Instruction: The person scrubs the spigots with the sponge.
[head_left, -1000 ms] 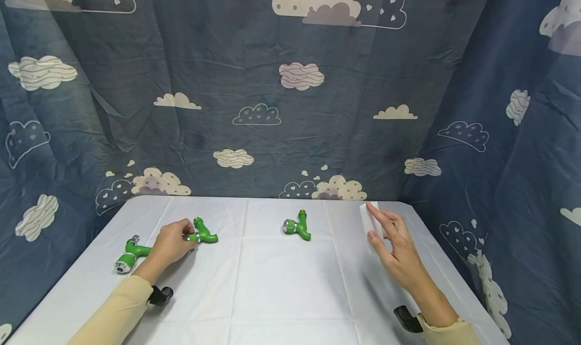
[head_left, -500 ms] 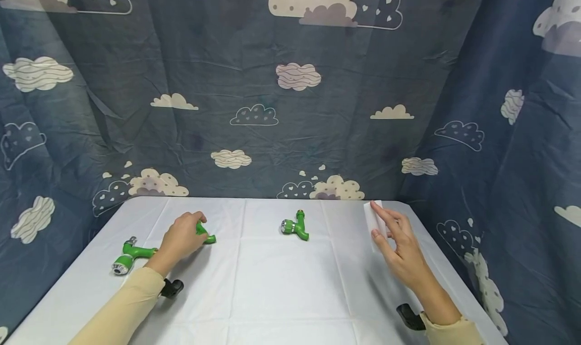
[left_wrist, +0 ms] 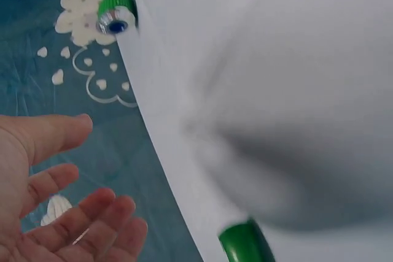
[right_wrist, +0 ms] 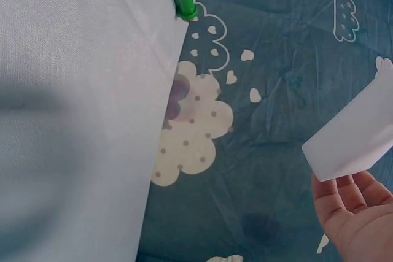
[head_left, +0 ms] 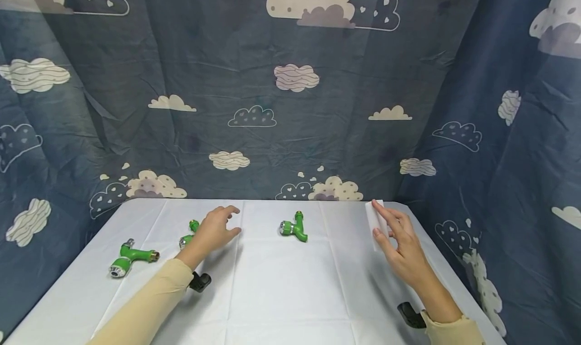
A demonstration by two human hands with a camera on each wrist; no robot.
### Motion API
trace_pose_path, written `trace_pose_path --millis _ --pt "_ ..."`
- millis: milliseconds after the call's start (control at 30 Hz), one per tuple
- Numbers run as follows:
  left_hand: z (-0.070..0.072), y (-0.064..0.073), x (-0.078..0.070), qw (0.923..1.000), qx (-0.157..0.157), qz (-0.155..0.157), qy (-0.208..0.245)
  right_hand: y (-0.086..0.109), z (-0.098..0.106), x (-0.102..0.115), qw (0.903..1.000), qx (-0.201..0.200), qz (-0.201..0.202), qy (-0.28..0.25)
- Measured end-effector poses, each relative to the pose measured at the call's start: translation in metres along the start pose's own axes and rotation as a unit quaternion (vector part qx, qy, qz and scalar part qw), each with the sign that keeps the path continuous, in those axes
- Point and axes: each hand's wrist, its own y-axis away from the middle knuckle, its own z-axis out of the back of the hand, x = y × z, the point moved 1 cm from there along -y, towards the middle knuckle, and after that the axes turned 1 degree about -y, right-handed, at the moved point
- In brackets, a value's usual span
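Observation:
My left hand (head_left: 214,232) hovers over the white table with fingers spread and nothing between them. Partly hidden behind it lies a green faucet (head_left: 185,241). To its right, at the middle of the table, a second green faucet (head_left: 296,227) lies on its side. A third, larger green faucet (head_left: 131,256) with a brass-coloured threaded end rests at the left. My right hand (head_left: 401,249) holds a white rectangular piece (head_left: 375,225), resembling folded paper, between thumb and fingers near the far right corner. In the right wrist view the white piece (right_wrist: 353,133) shows a flat face.
A white cloth with fold lines covers the table (head_left: 281,294). Dark blue cloud-print curtain (head_left: 204,57) hangs behind the far edge and along both sides. Black camera mounts sit at my left wrist (head_left: 199,282) and right wrist (head_left: 411,315).
My left hand has let go of the faucet at the left middle and moved right past it, fingers opening. My right hand keeps holding the white piece, nearly still. The view has shifted slightly.

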Motion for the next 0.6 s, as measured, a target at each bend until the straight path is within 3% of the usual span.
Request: trace_pose_path --millis 133,333,600 --pt "-0.016 -0.010 -0.012 0.9985 0.019 0.000 0.051 -0.001 -0.001 -0.001 1.0000 0.004 -0.005 -0.001" --pt "-0.042 -0.018 -0.024 0.9899 0.045 0.040 0.129 -0.002 -0.002 -0.004 0.9999 0.010 -0.010 0.004" --pt "-0.068 -0.028 -0.038 0.9850 0.054 0.055 0.155 -0.003 -0.001 -0.006 0.9996 0.020 -0.018 0.007"
